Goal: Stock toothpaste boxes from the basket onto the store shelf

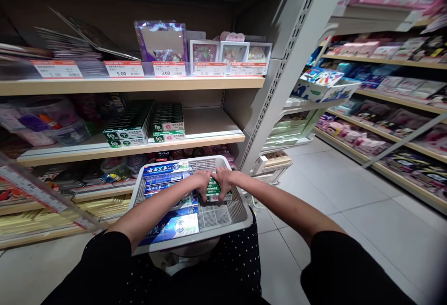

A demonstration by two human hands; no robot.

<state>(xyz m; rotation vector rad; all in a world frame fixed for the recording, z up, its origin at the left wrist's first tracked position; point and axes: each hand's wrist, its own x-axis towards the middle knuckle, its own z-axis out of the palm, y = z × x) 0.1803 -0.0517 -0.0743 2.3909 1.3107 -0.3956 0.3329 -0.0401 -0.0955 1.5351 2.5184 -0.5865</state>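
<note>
A light grey plastic basket (240, 212) with a slotted bottom sits at my lap, in front of the shelves. On its right side, several green toothpaste boxes (213, 190) lie stacked, with white lettering on their ends. My left hand (202, 185) grips them from the left and my right hand (224, 182) from the right, thumbs close together. My fingers hide part of the boxes. Blue-and-white toothpaste boxes (167, 228) fill the left half of the basket, partly behind my left forearm.
Two blocks of similar green boxes (129, 125) stand on the middle shelf (199, 141). Above them, a shelf carries framed items (204, 53) and price tags. A grey metal upright (279, 72) rises right of the basket. Further right, stocked shelves (391, 95) line a tiled aisle.
</note>
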